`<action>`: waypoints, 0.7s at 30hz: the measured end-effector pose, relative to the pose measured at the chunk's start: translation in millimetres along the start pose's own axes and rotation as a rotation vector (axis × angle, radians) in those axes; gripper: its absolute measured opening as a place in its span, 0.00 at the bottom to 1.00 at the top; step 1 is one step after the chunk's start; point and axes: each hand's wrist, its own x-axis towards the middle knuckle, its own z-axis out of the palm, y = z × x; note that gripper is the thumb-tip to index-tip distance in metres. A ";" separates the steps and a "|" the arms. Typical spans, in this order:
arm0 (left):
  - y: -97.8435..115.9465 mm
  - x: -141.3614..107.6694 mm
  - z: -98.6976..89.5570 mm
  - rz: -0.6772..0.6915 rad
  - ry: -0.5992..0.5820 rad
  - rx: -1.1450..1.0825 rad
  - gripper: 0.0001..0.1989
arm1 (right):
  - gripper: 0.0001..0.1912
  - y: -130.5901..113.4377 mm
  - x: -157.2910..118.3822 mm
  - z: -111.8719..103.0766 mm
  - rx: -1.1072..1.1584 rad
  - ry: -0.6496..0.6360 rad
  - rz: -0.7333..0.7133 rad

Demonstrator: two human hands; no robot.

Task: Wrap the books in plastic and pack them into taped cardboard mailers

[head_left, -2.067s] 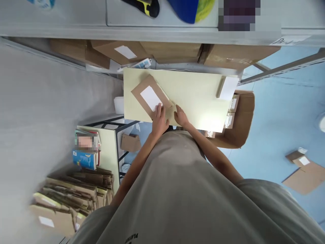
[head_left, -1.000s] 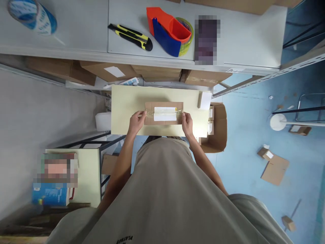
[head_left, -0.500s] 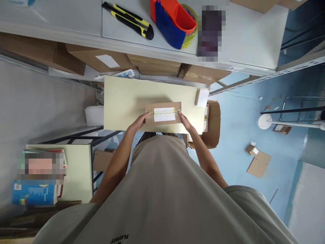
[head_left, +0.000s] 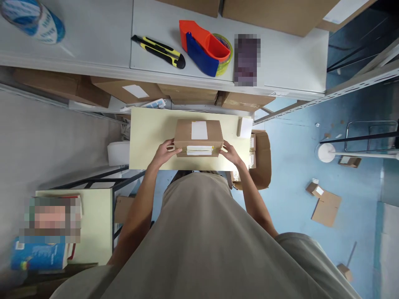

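- Head view: the left hand point(head_left: 164, 152) is half curled at one end of a brown carton point(head_left: 198, 142), thumb along the near face, fingers at the side; it appears to have hold of that corner.
- The right hand point(head_left: 230, 153) mirrors it at the other end, also partly open, with its thumb near the front edge. Gripping both ends probably keeps the carton level and leaves its labelled faces uncovered.
- One white label shows on the upper face; another, with tape across it, is on the side toward the person. The carton is over the middle of a pale table point(head_left: 149, 128); whether its underside rests fully there I cannot tell.
- At the table's right end sits a white block point(head_left: 245, 127), apart from the right hand. Just beyond that end, an open box point(head_left: 263, 166) contains smaller labelled boxes.
- Behind the table, stored cartons point(head_left: 195, 94) fill the space under a grey shelf point(head_left: 293, 62), which likely limits room on the far side.
- On that shelf lie a cutter point(head_left: 158, 52) and a tape dispenser point(head_left: 202, 47), probably parked there to leave the table free for the carton.
- Farther out, books point(head_left: 40, 253) lie on a side table, and flat cardboard point(head_left: 326, 207) on the floor.
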 end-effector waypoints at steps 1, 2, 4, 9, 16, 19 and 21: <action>-5.2 4.3 -0.5 0.012 0.028 0.036 0.41 | 0.35 6.7 4.8 3.5 -0.035 -0.002 -0.035; -11.3 8.1 0.2 0.013 0.054 0.062 0.41 | 0.37 13.4 9.2 8.7 -0.065 -0.008 -0.066; -24.2 12.9 4.3 -0.026 0.090 0.079 0.38 | 0.40 25.1 15.3 21.7 -0.129 -0.002 -0.081; -47.7 4.5 11.9 -0.097 0.129 0.048 0.26 | 0.42 37.3 16.3 36.7 -0.339 -0.066 -0.094; -15.7 -10.1 16.1 0.060 0.530 0.270 0.18 | 0.34 41.1 42.2 -61.3 -0.662 0.192 -0.063; 15.2 -3.5 39.7 0.110 0.513 0.242 0.21 | 0.40 45.1 67.8 -113.6 -0.781 0.289 -0.002; 34.3 3.3 64.0 0.128 0.430 0.200 0.24 | 0.45 47.6 85.2 -136.1 -0.837 0.308 0.066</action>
